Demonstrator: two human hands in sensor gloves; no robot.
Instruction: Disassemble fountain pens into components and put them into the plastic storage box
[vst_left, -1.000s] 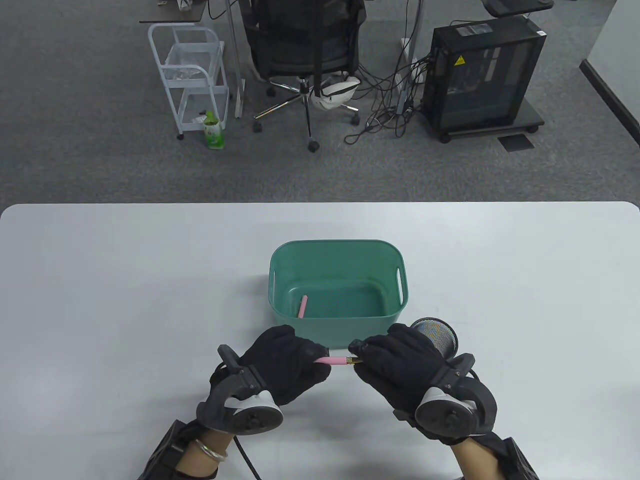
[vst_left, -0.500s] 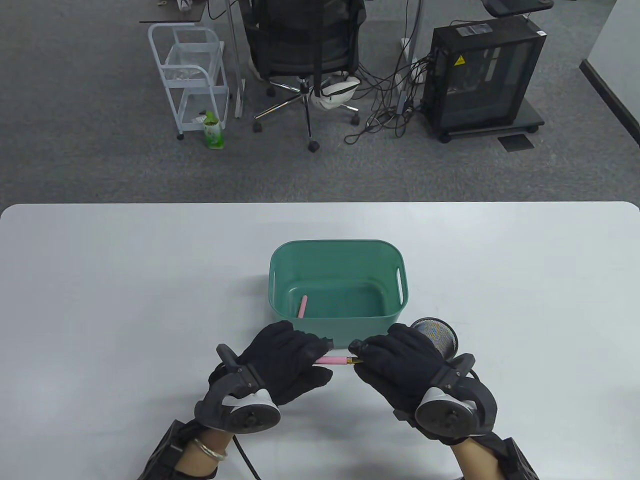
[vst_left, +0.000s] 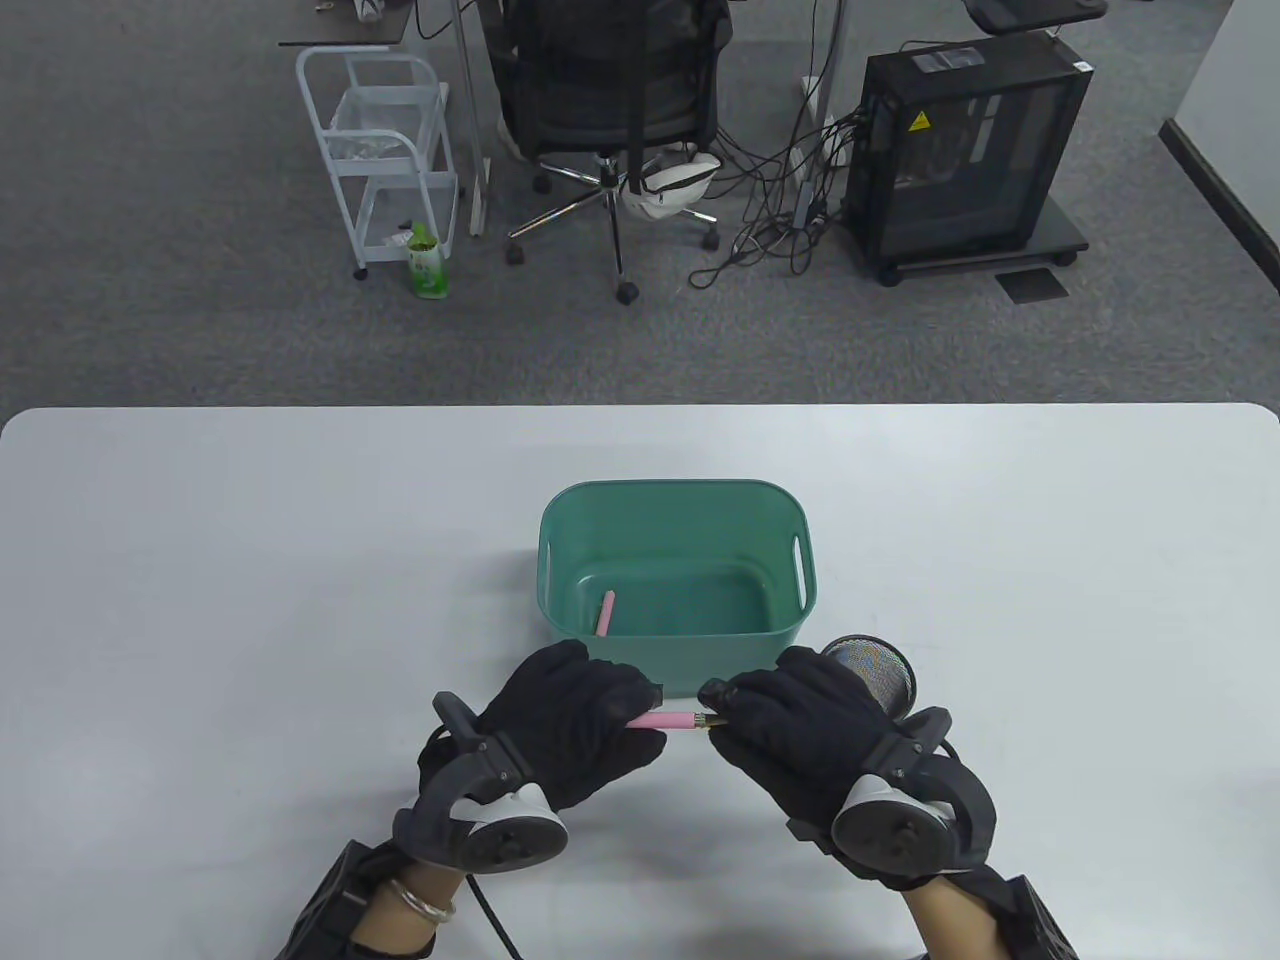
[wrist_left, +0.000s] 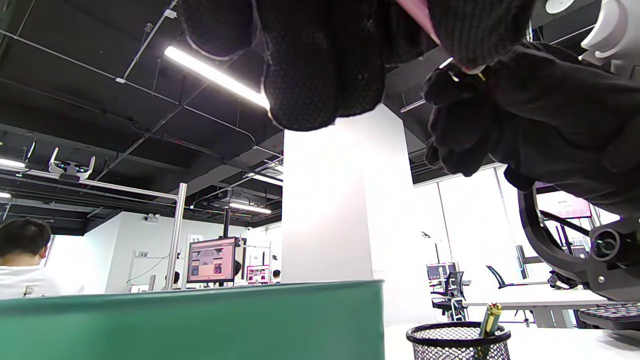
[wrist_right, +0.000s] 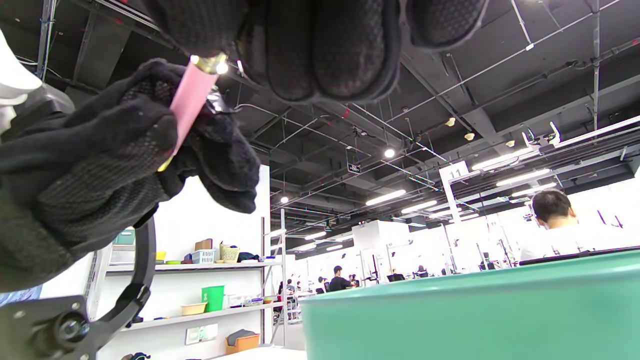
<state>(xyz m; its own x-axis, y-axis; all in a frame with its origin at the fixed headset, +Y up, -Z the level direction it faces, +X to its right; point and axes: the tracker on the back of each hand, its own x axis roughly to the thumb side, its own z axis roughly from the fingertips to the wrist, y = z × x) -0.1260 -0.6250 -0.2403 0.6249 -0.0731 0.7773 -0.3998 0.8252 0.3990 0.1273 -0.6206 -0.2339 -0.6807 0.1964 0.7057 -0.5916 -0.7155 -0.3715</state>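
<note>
A pink fountain pen (vst_left: 666, 719) lies level between my two gloved hands, just in front of the green storage box (vst_left: 548, 560). My left hand (vst_left: 590, 715) grips its pink barrel (wrist_right: 189, 100). My right hand (vst_left: 745, 705) pinches the gold-ringed end (wrist_right: 207, 62) at the pen's right. Both hands hover a little above the table. One pink pen part (vst_left: 604, 612) lies inside the box at its left. The nib end is hidden by my right fingers.
A black mesh pen cup (vst_left: 880, 672) stands behind my right hand, beside the box's near right corner; it shows low in the left wrist view (wrist_left: 457, 342) with a pen in it. The white table (vst_left: 200, 560) stretches wide on both sides.
My left hand has shifted very slightly; the pen and my right hand stay where they were.
</note>
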